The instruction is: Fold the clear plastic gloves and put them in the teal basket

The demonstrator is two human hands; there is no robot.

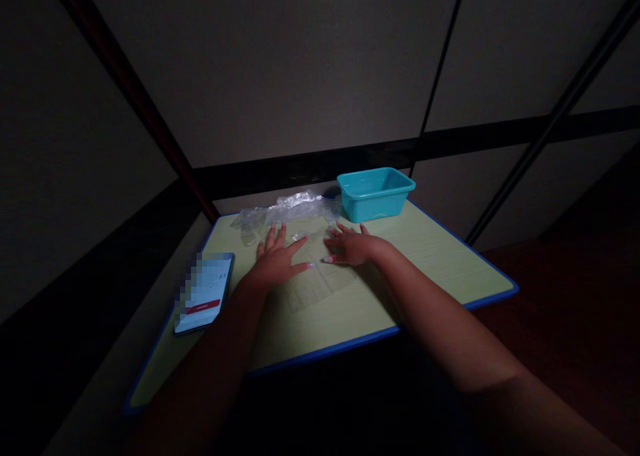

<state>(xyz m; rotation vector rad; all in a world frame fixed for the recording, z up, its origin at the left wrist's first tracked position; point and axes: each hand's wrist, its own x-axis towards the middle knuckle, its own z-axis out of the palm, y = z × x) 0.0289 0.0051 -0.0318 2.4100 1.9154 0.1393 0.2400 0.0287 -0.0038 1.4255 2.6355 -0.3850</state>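
A thin clear plastic sheet or bag (320, 283) lies flat on the pale yellow table (440, 263). My left hand (277, 259) rests on its left part, palm down with fingers spread. On its right side lies my right hand (350, 245), fingers apart and pointing left and forward. The two thumbs point at each other with a small gap between them. Neither hand holds anything. Crumpled clear plastic (300, 206) is heaped behind the hands, along the table's back edge.
A turquoise basin (377, 206) stands at the back right of the table. A phone with a lit screen (207, 293) lies at the left edge. Behind the table rises a panelled wall (310, 69). The table has a blue rim.
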